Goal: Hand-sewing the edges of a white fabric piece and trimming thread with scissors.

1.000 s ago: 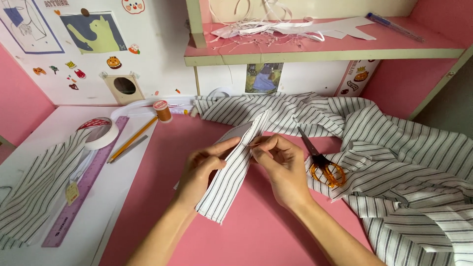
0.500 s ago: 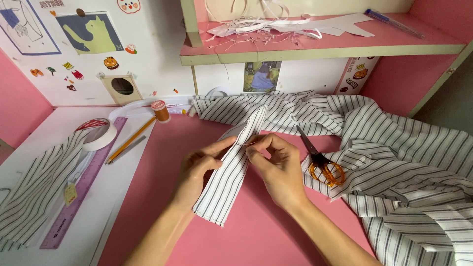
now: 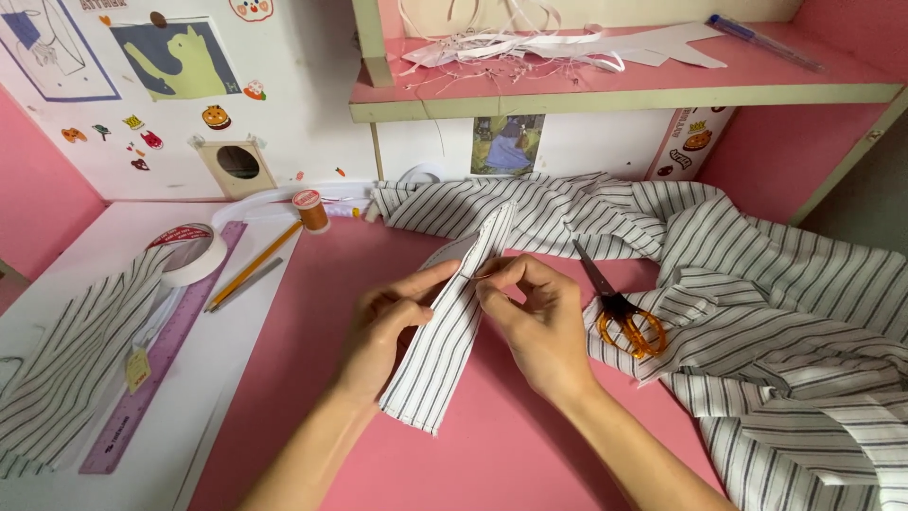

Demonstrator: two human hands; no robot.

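Note:
A narrow striped fabric strip point(image 3: 443, 350) hangs from both hands over the pink desk point(image 3: 312, 378). My left hand point(image 3: 386, 322) pinches the strip's left edge with thumb and forefinger. Opposite it, my right hand point(image 3: 532, 317) pinches the right edge, and a thin needle-like sliver shows at its fingertips. The strip's top end runs up to a large striped cloth point(image 3: 757, 312) spread across the right side of the desk. Orange-handled scissors point(image 3: 619, 308) lie on that cloth, just right of my right hand.
At left lie a purple ruler point(image 3: 161, 355), a tape roll point(image 3: 194, 254), a yellow pencil point(image 3: 253, 265), an orange thread spool point(image 3: 310, 210) and another striped piece point(image 3: 66, 360). A pink shelf point(image 3: 605, 90) with white scraps overhangs the back. A stickered white wall panel point(image 3: 189, 104) stands behind.
Both hands with the strip have shifted slightly toward the back of the desk; their pinch on the strip stays the same.

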